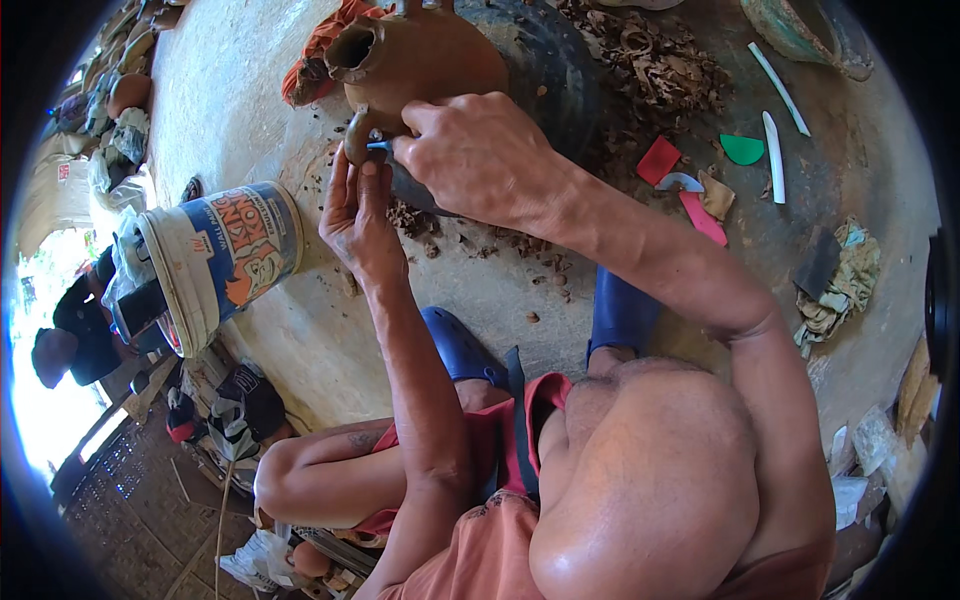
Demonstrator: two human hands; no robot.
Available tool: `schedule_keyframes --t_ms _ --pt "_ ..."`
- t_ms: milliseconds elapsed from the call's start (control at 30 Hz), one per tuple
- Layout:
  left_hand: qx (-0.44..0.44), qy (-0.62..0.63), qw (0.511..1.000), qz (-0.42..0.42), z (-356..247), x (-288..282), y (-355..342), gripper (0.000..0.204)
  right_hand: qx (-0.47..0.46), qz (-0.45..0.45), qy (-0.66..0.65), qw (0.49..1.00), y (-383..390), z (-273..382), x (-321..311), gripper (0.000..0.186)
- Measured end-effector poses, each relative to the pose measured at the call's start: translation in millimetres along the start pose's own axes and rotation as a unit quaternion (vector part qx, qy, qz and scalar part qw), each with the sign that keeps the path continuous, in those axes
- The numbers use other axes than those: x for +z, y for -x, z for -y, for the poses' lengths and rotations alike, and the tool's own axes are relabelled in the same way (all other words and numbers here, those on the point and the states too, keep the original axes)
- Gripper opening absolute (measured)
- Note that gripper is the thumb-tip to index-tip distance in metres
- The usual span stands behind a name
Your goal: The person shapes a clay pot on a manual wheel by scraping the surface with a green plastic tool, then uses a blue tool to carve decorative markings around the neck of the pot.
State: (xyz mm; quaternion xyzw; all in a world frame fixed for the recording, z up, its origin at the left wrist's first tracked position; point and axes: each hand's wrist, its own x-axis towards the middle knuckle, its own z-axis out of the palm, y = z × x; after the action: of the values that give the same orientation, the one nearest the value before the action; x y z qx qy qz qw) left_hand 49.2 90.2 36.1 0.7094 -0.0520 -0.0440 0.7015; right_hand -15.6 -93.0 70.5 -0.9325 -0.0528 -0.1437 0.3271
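Observation:
A brown, wet-looking clay pot [440,62] with a round open mouth lies at the top middle, on a dark round base [555,80]. From its near side curves a small clay handle [358,135]. My left hand [362,215] pinches the lower end of this handle between thumb and fingers. Reaching across from the right, my right hand [485,155] is closed, its knuckles beside the pot. A thin blue tool [380,146] pokes out of its fingers toward the handle; the rest is hidden in the grip.
Clay shavings [650,65] heap beyond the base. A red piece [658,160], a green half-round piece [741,150] and white strips [775,158] lie to the right, near a crumpled cloth [845,275]. At left stands a paint bucket [225,255]. An orange cloth [318,55] touches the pot.

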Motion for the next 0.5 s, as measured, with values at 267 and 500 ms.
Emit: schedule_keyframes --t_ms 267,500 --pt "-0.043 0.035 0.998 0.033 -3.8 -3.7 -2.2 0.047 -0.04 -0.14 0.098 0.984 13.5 7.5 0.5 0.016" --pt "-0.041 0.038 0.998 0.028 -3.8 -1.3 0.6 0.047 -0.012 -0.112 0.134 0.985 10.6 18.0 10.9 0.015"
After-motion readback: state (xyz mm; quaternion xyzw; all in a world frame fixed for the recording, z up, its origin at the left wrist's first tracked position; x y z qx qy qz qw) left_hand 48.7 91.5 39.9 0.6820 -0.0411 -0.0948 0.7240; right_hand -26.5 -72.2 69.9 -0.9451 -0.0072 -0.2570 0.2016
